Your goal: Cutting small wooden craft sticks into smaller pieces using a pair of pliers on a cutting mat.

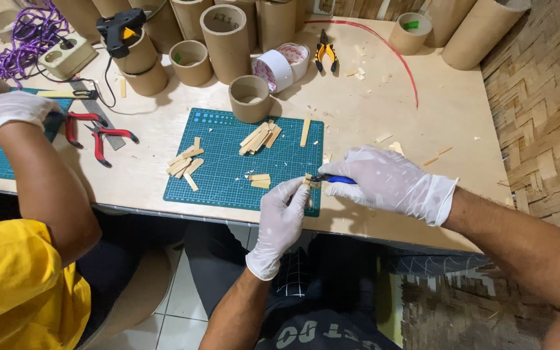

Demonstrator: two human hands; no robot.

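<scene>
My left hand [281, 217], in a white glove, pinches a small piece of wooden stick [308, 182] at the near right corner of a green cutting mat [228, 188]. My right hand [393, 181], also gloved, grips a blue-handled cutter [336, 179] whose tip meets that piece. Several cut wooden sticks [260, 137] lie in small piles on the mat, with more stick pieces [185, 164] at its left side.
A co-worker in a yellow shirt [17, 285] sits at the left, a gloved hand [15, 108] beside red-handled pliers [95, 135]. Cardboard tubes [225, 39], a tape roll [275, 69], a glue gun [120, 28], yellow pliers [325, 53] and purple cord [28, 35] stand at the back.
</scene>
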